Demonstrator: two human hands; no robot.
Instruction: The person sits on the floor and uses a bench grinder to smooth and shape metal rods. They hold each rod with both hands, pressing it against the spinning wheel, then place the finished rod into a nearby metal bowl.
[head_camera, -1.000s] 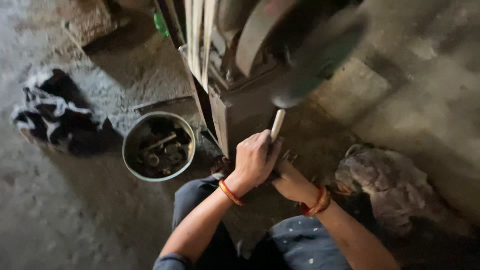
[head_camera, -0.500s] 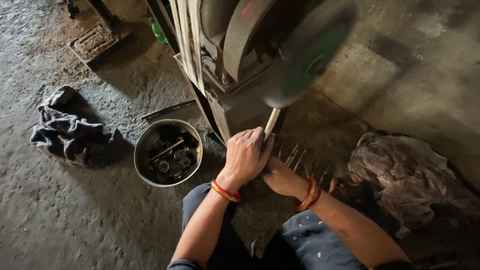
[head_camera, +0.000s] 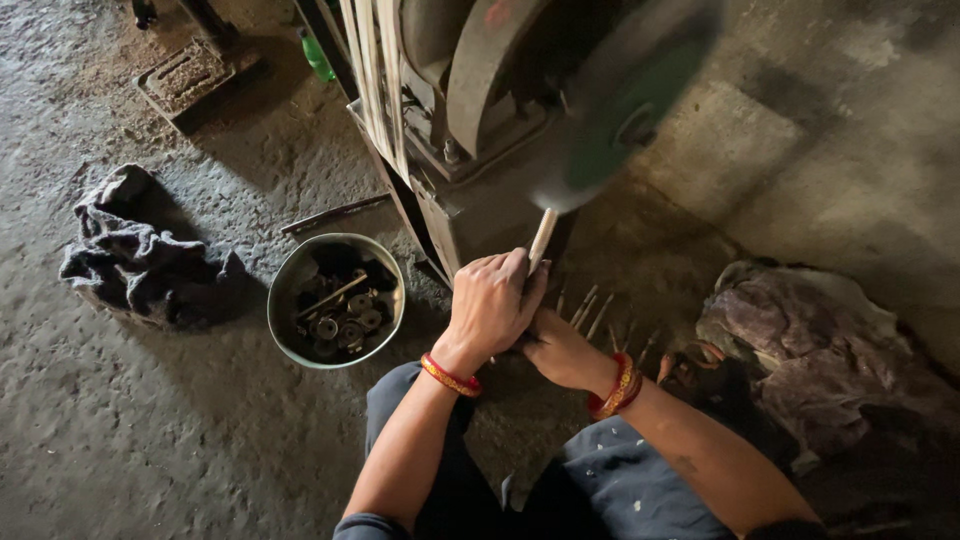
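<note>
A pale wooden stick (head_camera: 541, 240) points up at the blurred green grinding wheel (head_camera: 625, 110) of a grey machine (head_camera: 470, 150). My left hand (head_camera: 488, 300) is closed around the stick's lower part, with its tip right at the wheel's lower edge. My right hand (head_camera: 556, 347) lies partly under the left one and grips the stick's hidden lower end. Both wrists wear orange and red bangles. Several more pale sticks (head_camera: 590, 310) lie on the ground just right of my hands.
A round metal bowl (head_camera: 290, 270) of dark metal parts sits left of my hands. A crumpled grey cloth (head_camera: 140, 262) lies farther left. A brownish cloth heap (head_camera: 820, 345) is at the right. A thin rod (head_camera: 335, 213) and a green bottle (head_camera: 318, 55) lie near the machine.
The view has shifted, so the scene sits lower and more to the right. Both hands keep the stick at the wheel.
</note>
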